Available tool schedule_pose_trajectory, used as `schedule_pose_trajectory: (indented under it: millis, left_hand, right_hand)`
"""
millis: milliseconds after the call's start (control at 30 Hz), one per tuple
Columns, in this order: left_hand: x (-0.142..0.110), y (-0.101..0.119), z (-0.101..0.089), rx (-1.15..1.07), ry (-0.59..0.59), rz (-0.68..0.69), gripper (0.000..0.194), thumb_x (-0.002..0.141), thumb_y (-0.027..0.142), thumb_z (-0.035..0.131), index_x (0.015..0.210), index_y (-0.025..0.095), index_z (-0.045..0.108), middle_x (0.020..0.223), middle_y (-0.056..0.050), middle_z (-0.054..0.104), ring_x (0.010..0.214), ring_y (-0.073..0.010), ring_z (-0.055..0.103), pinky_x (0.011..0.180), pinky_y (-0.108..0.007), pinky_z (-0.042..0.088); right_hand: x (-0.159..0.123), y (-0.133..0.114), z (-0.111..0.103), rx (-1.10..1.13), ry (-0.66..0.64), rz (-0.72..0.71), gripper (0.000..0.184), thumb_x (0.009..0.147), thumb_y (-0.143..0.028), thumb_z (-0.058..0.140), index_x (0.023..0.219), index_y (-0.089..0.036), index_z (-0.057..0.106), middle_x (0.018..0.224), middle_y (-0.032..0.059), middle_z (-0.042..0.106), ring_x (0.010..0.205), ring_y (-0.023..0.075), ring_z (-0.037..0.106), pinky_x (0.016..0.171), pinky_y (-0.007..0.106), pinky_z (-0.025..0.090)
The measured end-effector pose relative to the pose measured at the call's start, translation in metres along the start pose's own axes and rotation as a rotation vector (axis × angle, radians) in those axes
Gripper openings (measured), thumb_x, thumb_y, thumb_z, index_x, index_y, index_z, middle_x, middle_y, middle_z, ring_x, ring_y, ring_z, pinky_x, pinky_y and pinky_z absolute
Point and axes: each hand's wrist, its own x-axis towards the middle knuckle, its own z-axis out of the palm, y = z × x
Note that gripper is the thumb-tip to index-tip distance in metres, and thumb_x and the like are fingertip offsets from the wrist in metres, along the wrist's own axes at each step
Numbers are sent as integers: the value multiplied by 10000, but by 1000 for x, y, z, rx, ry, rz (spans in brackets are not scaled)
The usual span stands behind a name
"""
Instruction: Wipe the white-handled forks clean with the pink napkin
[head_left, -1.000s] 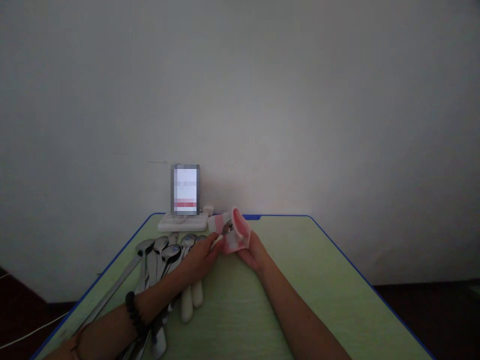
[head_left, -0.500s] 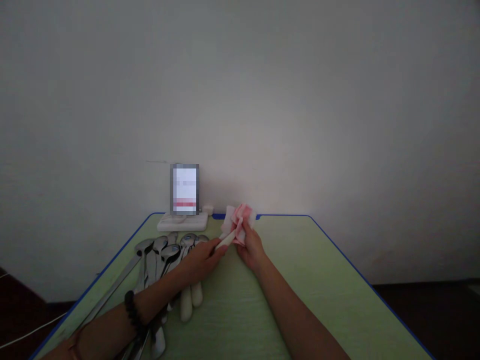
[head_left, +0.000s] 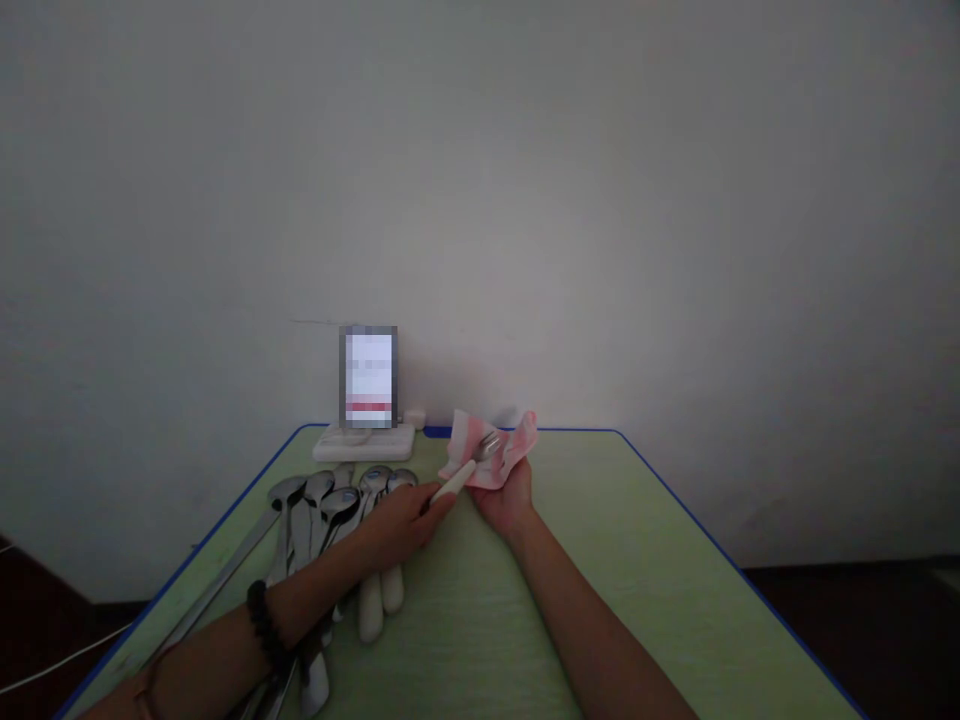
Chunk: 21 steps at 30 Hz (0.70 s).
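Observation:
A fork with a cream handle (head_left: pixel 454 483) is gripped by my left hand (head_left: pixel 401 522), its metal tines pointing up and to the right. Under the tines a pink and white cloth (head_left: pixel 517 452) lies spread on my right hand (head_left: pixel 512 503), which holds it from below. The cloth partly hides the fingers of that hand. To the left, several metal spoons (head_left: pixel 341 503) lie in a group, and my left forearm crosses over them. Cream handles (head_left: pixel 370 610) stick out of the group beneath that forearm.
A device with a lit, blurred screen (head_left: pixel 368 378) stands on a white base (head_left: pixel 364 443) at the table's back edge, beside a small white block (head_left: pixel 415 419). The green table (head_left: pixel 637 580) has a blue rim and meets a grey wall (head_left: pixel 600 220).
My right hand has loosened from around the fork's head. The cloth has opened out and the tines now show. The left hand keeps its hold on the handle.

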Motion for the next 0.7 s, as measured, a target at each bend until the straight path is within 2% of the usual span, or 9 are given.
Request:
schedule_pose_trajectory:
  millis: [133, 267, 367, 500, 700]
  left_hand:
    - [0, -1, 1, -24, 0, -4, 374, 914, 411, 286, 679, 204, 491, 540, 15, 545, 520, -157, 536, 535, -233, 348]
    - [1, -3, 2, -1, 1, 13, 381, 912, 421, 291, 684, 198, 500, 557, 8, 551, 527, -157, 532, 531, -233, 342]
    - [1, -3, 2, 18, -2, 8, 380, 906, 415, 302, 671, 196, 504, 562, 1, 554, 527, -162, 531, 530, -237, 343]
    - [1, -3, 2, 16, -4, 4, 391, 910, 411, 295, 671, 193, 514, 559, -5, 563, 529, -169, 547, 552, -247, 362]
    - [1, -5, 3, 36, 16, 19, 345, 908, 391, 316, 802, 181, 567, 620, -22, 610, 585, -187, 580, 574, -258, 376]
  right_hand:
    - [-2, 1, 4, -22, -44, 19, 483, 777, -622, 448, 860, -191, 648, 799, 48, 712, 713, 218, 637, 741, 473, 525]
    - [3, 7, -2, -101, 90, 43, 252, 804, -408, 561, 867, -175, 633, 775, 29, 715, 688, 181, 644, 733, 410, 542]
    - [7, 13, -9, -164, 149, -10, 202, 781, -336, 621, 884, -162, 622, 756, 24, 715, 657, 163, 642, 705, 372, 552]
    - [7, 15, -11, -216, 74, -71, 209, 716, -293, 697, 865, -167, 621, 729, 11, 708, 596, 138, 624, 652, 326, 552]
    - [5, 12, -12, -372, 29, -34, 240, 653, -171, 711, 873, -163, 617, 704, 6, 709, 566, 120, 616, 558, 240, 501]
